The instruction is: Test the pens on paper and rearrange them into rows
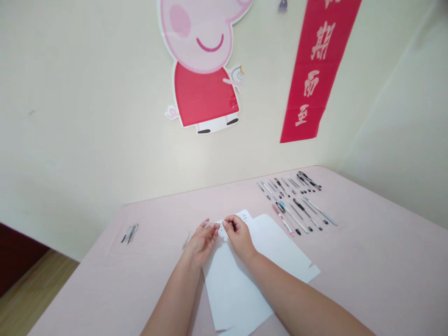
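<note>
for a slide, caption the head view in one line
Left hand and right hand meet fingertip to fingertip over white sheets on a pink table, pens in rows nearby.

Pretty bright, soft even light, barely any shadows; the wall (87,116) bends toward the edges, slight softness overall.

Rows of pens (296,203) fill the far right of the table (378,280). Two pens (129,233) lie far left. Paper (241,284) covers the middle. The near right is open.
</note>
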Demonstrator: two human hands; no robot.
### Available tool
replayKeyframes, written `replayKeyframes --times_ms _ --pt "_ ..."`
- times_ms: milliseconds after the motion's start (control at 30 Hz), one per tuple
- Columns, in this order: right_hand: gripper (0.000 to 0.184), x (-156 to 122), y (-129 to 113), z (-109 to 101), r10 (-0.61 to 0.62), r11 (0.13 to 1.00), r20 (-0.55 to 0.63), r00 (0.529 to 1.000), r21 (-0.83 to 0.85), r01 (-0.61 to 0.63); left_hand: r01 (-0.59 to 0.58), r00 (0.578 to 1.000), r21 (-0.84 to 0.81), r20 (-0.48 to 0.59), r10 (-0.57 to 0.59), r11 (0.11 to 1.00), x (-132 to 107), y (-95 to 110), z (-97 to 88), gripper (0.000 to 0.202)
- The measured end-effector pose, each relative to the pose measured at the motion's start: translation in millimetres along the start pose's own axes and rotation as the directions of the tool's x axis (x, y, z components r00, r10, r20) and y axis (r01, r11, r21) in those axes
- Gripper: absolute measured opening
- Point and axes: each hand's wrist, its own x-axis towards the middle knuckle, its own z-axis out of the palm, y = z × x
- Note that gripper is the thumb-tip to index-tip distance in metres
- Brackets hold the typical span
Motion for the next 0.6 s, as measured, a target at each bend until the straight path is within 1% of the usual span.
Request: replayKeyframes --times_ms 100,333,500,600 --pt "0.017 -3.1 -2.7 1.3 -0.052 0.999 0.0 0.999 -0.014 0.052 0.013 1.0 -0.064 -0.024 -0.014 0.998 -1.1 -1.8 4.0 0.026" --pt "0.015 -4.6 -8.1 1.9 -0.095 0.994 -0.001 0.995 -0.061 0.095 0.069 0.997 -0.104 0.024 -0.067 0.992 -3.6 -3.4 7.1 0.016" --pt "0.014 -3.8 -8.3 0.9 -0.09 0.994 -0.024 0.996 -0.066 0.088 0.078 0.996 -0.115 0.045 -0.074 0.99 -4.9 -2.5 8.1 0.021" --pt "0.013 -3.1 -6.7 0.7 -0.081 0.995 -0.037 0.996 -0.066 0.078 0.055 0.998 -0.138 0.018 -0.053 0.989 -5.8 -2.1 9.4 0.025"
